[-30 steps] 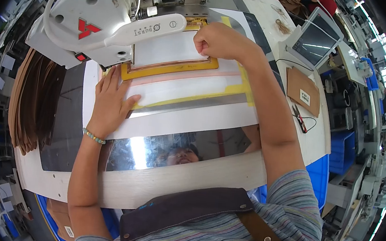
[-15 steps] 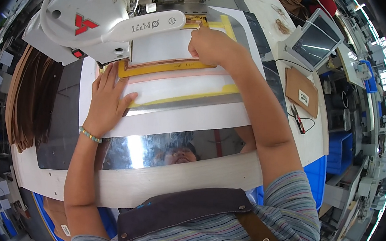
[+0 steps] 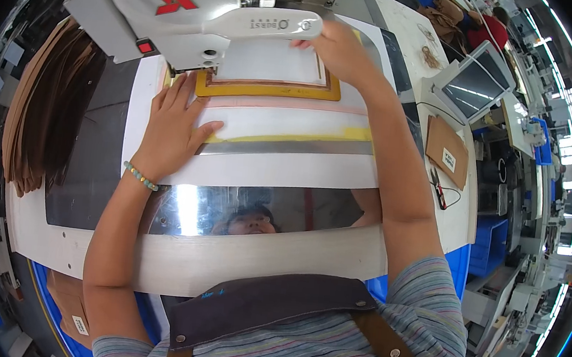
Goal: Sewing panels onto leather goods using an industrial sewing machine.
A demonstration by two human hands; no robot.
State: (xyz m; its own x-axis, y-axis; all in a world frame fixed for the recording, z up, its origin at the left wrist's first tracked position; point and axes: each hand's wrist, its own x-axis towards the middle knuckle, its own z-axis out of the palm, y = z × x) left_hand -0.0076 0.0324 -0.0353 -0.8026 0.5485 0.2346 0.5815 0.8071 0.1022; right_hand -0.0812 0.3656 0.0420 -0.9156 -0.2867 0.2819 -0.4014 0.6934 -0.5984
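My left hand (image 3: 174,126) lies flat with its fingers spread, beside the left front corner of a yellow-edged rectangular frame (image 3: 267,93). Under it are a white sheet and a clear template with yellow tape strips (image 3: 290,135). At the frame's far right side is my right hand (image 3: 345,55), its fingers bent inward. The white lamp arm (image 3: 259,23) of the sewing machine covers some of those fingertips, so what they hold is hidden. Above the frame's left part stands the white machine head (image 3: 171,9).
A stack of brown leather-like pieces (image 3: 48,107) stands at the left. To the right are a screen (image 3: 477,83), a brown labelled piece (image 3: 447,151) and red-handled snips (image 3: 440,190). A shiny metal plate (image 3: 269,211) lies near the front edge. A person in red is at the far right.
The whole view has shifted, with the machine head now further right in it. The lamp arm now hides fingertips of my right hand that showed before. My left hand stays flat.
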